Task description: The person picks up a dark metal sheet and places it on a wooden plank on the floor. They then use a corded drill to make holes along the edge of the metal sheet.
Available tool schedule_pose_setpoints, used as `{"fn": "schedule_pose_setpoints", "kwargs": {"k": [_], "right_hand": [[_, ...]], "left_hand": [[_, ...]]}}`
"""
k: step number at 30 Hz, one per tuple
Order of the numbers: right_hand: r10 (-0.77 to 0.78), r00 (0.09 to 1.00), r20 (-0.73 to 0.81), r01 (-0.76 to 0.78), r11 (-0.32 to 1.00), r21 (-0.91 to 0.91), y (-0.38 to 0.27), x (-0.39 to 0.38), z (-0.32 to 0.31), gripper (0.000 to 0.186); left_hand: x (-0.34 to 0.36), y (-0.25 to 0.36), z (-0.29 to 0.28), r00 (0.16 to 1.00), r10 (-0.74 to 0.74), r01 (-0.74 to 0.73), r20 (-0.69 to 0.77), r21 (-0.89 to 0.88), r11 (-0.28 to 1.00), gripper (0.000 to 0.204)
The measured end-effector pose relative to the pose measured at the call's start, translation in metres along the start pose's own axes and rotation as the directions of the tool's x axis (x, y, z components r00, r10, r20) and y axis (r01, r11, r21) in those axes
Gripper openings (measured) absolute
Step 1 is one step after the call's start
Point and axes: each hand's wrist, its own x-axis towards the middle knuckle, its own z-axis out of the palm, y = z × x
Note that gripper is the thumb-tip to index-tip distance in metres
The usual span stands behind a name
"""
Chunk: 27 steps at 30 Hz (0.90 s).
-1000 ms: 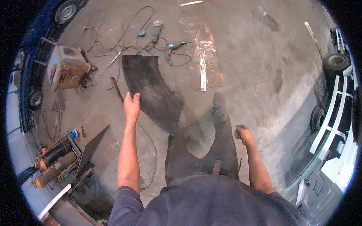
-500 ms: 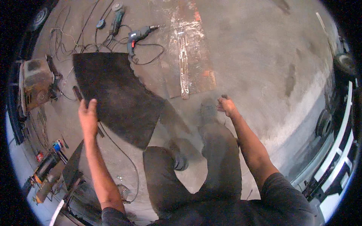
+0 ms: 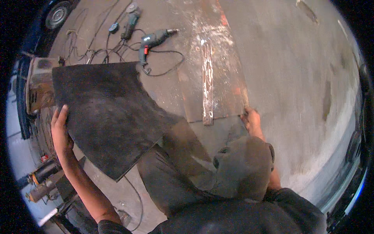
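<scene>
A black, stiff-looking mat (image 3: 105, 105) with one curved edge spreads across the left, partly in front of my left thigh. My left hand (image 3: 61, 130) grips its left edge, fingers lying along the rim and thumb hidden. To the right, a thin brown board (image 3: 228, 78) with white smears and orange patches lies on the floor. A narrow strip (image 3: 207, 84), streaked white, rests lengthwise on the board. My right hand (image 3: 252, 121) is closed at the board's near right corner, its fingers curled at the edge. My bent right knee hides part of that forearm.
Beyond the mat lie a corded drill (image 3: 154, 41), an angle grinder (image 3: 131, 21) and tangled cables (image 3: 80, 39). A worn metal machine (image 3: 41, 87) stands at the left, behind the mat. Cylindrical tools (image 3: 43, 171) sit at the lower left. A vehicle wheel (image 3: 57, 16) shows at the far left.
My left hand and the mat have shifted left and nearer to me. My right hand has moved to the board's corner. My right knee has swung right, and the view has shifted.
</scene>
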Motion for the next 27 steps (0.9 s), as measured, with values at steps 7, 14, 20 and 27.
{"fn": "schedule_pose_setpoints", "kwargs": {"k": [7, 14, 20, 27], "right_hand": [[-0.119, 0.978, -0.170, 0.107, 0.991, -0.073, -0.008, 0.020, 0.019, 0.015], [-0.509, 0.856, -0.096, 0.124, 0.382, -0.916, -0.041, 0.056, -0.021, 0.038], [-0.529, 0.810, 0.255, 0.406, 0.191, -0.894, 0.028, -0.047, 0.118, 0.057], [-0.497, 0.841, 0.214, 0.190, -0.100, -0.977, 0.105, -0.038, 0.135, 0.079]], "left_hand": [[0.022, -0.022, -0.023, 0.980, 0.034, -0.034, 0.198, -0.002, 0.999, 0.074], [0.072, -0.064, -0.037, 0.961, 0.087, -0.052, 0.263, -0.137, 0.989, 0.059], [0.085, -0.064, -0.036, 0.979, 0.061, -0.029, 0.194, -0.164, 0.986, 0.051], [0.094, -0.060, -0.030, 0.967, 0.069, -0.038, 0.245, -0.130, 0.991, 0.054]]}}
